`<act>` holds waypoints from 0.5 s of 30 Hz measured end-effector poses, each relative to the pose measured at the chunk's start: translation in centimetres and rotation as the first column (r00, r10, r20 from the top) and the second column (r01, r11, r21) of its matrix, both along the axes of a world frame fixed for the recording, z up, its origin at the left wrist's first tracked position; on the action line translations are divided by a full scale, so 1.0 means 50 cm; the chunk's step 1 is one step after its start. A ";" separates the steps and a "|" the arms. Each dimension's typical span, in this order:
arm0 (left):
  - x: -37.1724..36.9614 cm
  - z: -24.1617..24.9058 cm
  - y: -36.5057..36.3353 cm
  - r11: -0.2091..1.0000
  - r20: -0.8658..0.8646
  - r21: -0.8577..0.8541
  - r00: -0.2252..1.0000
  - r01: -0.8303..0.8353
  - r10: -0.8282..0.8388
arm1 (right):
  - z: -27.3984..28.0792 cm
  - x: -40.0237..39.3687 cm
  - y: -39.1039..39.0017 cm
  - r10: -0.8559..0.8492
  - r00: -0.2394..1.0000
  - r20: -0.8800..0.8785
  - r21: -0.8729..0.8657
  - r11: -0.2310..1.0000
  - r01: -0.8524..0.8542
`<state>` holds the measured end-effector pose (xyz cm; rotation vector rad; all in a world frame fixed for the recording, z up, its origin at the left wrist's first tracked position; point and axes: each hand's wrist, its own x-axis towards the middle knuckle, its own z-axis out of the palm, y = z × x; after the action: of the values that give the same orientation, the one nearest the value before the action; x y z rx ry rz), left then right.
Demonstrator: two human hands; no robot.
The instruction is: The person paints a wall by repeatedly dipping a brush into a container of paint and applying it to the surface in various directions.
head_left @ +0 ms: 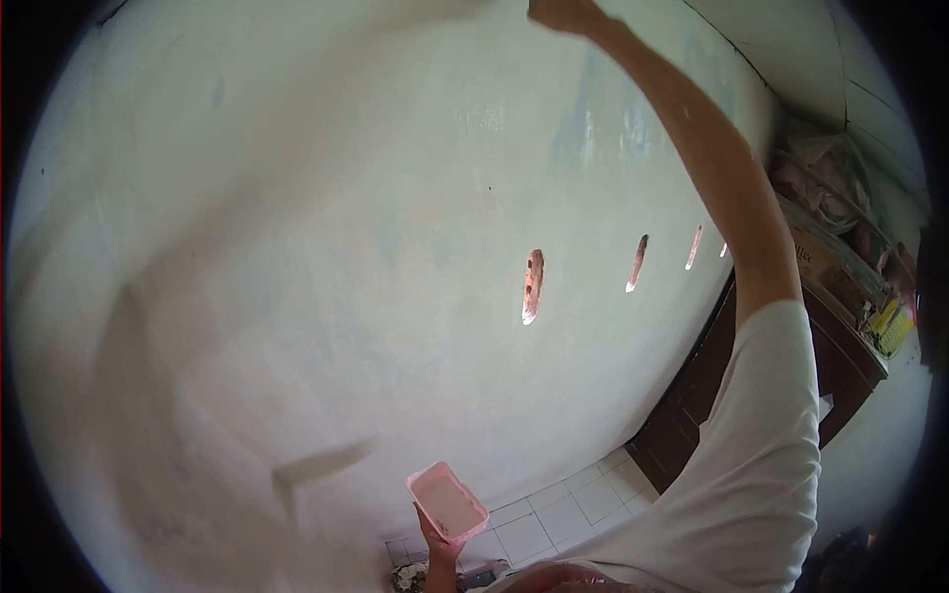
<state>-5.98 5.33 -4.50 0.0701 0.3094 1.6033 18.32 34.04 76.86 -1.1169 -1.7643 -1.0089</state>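
My left hand [439,539] grips a pink plastic container [477,524] from below and its side, low in the view. Pale liquid that looks like paint fills much of it, level with or below the rim. My right arm stretches far up, and my right hand [565,14] is at the top edge of the view, near the upper wall. Its fingers look curled, but the frame edge cuts off whatever they hold. In front of me the pale wall [395,326] has uneven bluish patches and shiny, wet-looking streaks near the upper right.
Several narrow slots [534,287] cut through the wall in a row toward the right. A dark wooden cabinet [682,420] stands at the right, with bags and boxes [840,262] piled on it. White floor tiles [554,519] show below, and a ceiling [820,40] slopes across the upper right.
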 end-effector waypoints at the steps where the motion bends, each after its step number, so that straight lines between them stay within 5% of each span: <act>1: -0.003 -0.003 -0.004 1.000 -0.028 0.015 0.999 -0.020 0.020 | -0.060 0.005 0.035 -0.040 0.982 0.182 0.116 0.993 0.019; 5: -0.008 -0.004 0.027 0.985 -0.063 0.101 0.989 0.143 -0.137 | -0.365 0.010 -0.035 0.014 0.985 0.174 -0.252 0.967 0.030; 7: -0.013 0.019 0.019 0.976 -0.029 0.073 0.979 0.203 -0.202 | -0.443 0.046 -0.065 0.073 0.932 0.354 -0.582 0.797 0.159; 8: -0.011 0.046 0.020 0.968 -0.007 -0.032 0.968 0.249 -0.250 | -0.440 0.062 -0.068 0.077 0.929 0.363 -0.578 0.800 0.160; 10: -0.006 0.056 0.026 0.948 0.017 -0.127 0.956 0.292 -0.292 | -0.413 0.089 -0.062 0.300 0.841 0.451 -0.557 0.830 0.003; 13: 0.004 0.045 0.022 0.947 0.130 -0.069 0.944 0.313 -0.302 | -0.182 0.052 -0.064 0.211 0.915 0.344 -0.506 0.862 -0.009; 14: 0.008 0.056 0.016 0.962 0.044 0.007 0.961 0.273 -0.273 | -0.092 -0.001 -0.151 0.029 0.984 0.176 -0.632 0.769 0.090; 15: 0.007 0.064 0.011 0.968 -0.039 0.086 0.971 0.238 -0.235 | -0.004 -0.006 -0.151 0.031 0.989 0.142 -0.538 0.841 0.051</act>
<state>-5.61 5.89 -1.27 0.1929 0.2415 1.3793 18.00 26.51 76.65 -1.4200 -2.2477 -0.6107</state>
